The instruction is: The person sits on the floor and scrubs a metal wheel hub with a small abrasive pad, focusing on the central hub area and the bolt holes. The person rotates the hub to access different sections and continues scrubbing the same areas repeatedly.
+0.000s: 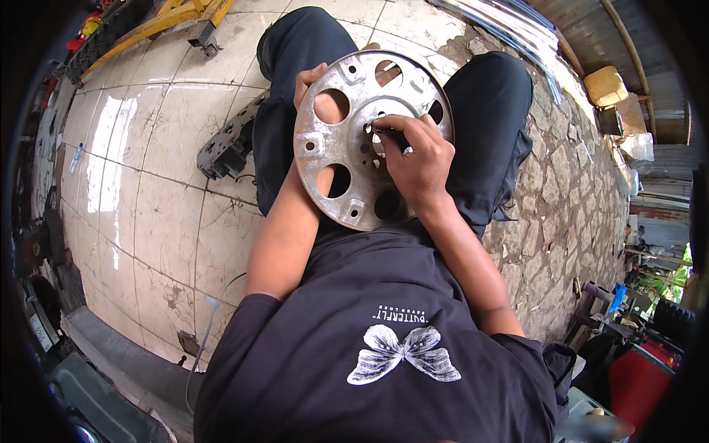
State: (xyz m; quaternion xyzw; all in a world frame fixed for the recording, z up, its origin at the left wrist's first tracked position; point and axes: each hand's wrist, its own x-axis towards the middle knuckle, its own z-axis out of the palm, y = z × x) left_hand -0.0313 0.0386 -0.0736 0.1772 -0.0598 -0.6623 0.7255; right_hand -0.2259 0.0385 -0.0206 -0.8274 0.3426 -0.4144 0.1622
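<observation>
Round grey metal disc with large circular holes (347,148) rests tilted on lap. Left hand (314,85) grips its upper-left rim from behind. Right hand (417,159) closed around small dark tool (391,139) at disc hub.

We cannot see most of the left hand (310,77) behind the metal disc (347,148); the small dark tool (389,137) is mostly covered by the right hand (417,166).

I'm sitting in an open-air repair workshop. Cracked white floor tiles (148,162) meet rough stone paving (569,199), a yellow metal frame (166,18) and black machine part (225,148) lie about, and corrugated sheeting (583,37) stands nearby.
</observation>
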